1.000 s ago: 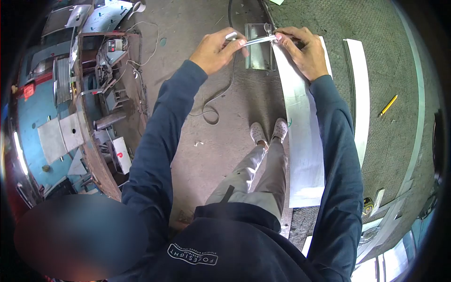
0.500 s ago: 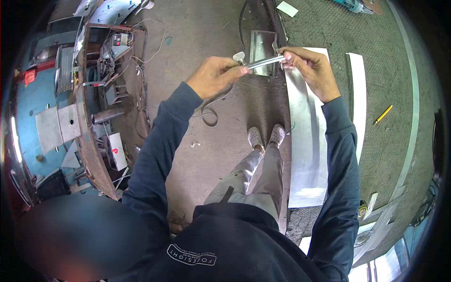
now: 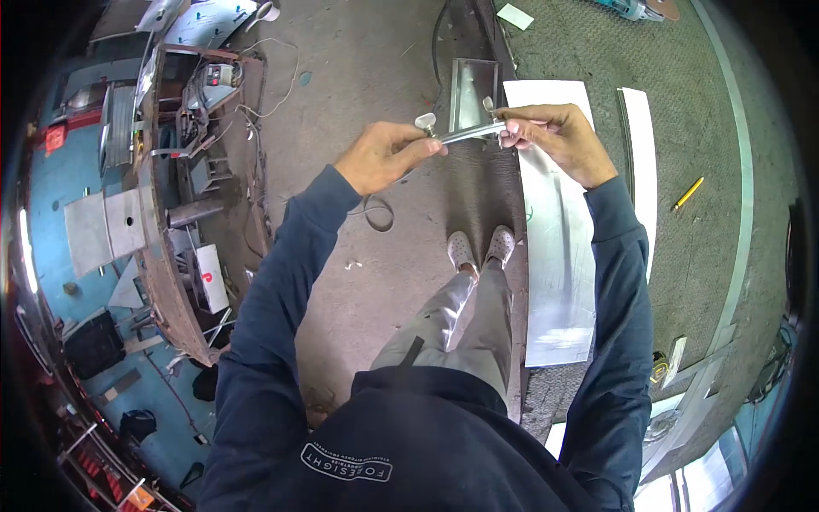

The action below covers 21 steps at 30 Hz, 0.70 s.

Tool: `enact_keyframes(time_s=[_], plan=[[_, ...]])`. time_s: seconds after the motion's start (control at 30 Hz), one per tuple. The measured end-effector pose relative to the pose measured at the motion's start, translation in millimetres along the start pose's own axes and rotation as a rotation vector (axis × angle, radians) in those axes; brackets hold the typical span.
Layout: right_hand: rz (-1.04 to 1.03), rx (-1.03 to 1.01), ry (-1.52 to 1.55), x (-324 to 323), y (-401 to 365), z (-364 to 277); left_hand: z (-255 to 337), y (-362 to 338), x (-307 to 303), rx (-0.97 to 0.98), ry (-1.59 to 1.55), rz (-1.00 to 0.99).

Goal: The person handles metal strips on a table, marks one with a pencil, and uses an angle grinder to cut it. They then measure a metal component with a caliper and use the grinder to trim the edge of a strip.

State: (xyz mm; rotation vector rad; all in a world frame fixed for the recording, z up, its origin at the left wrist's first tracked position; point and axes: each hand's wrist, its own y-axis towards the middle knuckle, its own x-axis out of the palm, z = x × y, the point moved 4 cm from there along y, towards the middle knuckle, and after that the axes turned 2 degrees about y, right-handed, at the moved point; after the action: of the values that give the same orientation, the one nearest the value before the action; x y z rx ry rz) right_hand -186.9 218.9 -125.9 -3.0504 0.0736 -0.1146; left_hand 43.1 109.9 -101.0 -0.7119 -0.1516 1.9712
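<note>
Stretched between my two hands is a shiny metal bar [image 3: 472, 133] with a flat thumbscrew [image 3: 426, 122] near its left end and another thumbscrew [image 3: 489, 104] near its right end. My left hand [image 3: 382, 159] pinches the left end between thumb and fingers. Fingers of my right hand [image 3: 565, 141] close round the right end, partly hiding the fitting there. The bar is held in the air, slightly raised at the right. Below and beyond it lies a shallow metal channel piece [image 3: 467, 94]. A long bright sheet metal strip [image 3: 559, 282] lies under my right forearm.
On the right, a textured work surface [image 3: 691, 256] carries narrower metal strips [image 3: 641, 154], a yellow pencil [image 3: 688, 194], a tape measure [image 3: 659, 367] and a power tool [image 3: 631, 8]. To the left stands a rusty-framed rack [image 3: 171, 299] with metal offcuts. A looped strap [image 3: 380, 224] lies on the floor.
Both hands and the bar have come slightly nearer my body. The blurred rounded shape at lower left is gone, uncovering tools and blue surface there.
</note>
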Motion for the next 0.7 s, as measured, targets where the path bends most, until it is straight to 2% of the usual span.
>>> enact_keyframes(time_s=[0.07,0.23,0.3,0.33,0.37,0.4,0.43,0.47,0.53,0.67,0.7], plan=[[-0.048,0.082,0.053,3,-6,-3,3,-8,1,-0.012,0.021,-0.021],[-0.02,0.052,0.036,12,-15,0,3,-11,1,-0.005,0.053,0.009],[0.174,-0.119,-0.2,13,-19,-3,-7,0,-2,0.029,0.084,0.058],[0.18,-0.129,-0.199,14,-19,2,-10,9,-8,0.094,0.12,0.146],[0.32,-0.188,-0.553,11,-21,5,-9,17,-13,0.161,0.162,0.225],[0.469,-0.229,-0.902,10,-26,10,-11,25,-13,0.167,0.184,0.205],[0.5,-0.173,-1.04,12,-30,23,-10,33,-14,0.165,0.29,0.248],[0.532,-0.162,-1.019,18,-32,27,-11,42,-14,0.165,0.398,0.289],[0.65,-0.028,-1.17,29,-37,36,-17,56,-7,0.234,0.397,0.288],[0.602,0.142,-1.314,32,-32,49,-22,71,-1,0.281,0.408,0.335],[0.612,0.129,-1.28,32,-33,48,-23,73,-1,0.277,0.394,0.358]])
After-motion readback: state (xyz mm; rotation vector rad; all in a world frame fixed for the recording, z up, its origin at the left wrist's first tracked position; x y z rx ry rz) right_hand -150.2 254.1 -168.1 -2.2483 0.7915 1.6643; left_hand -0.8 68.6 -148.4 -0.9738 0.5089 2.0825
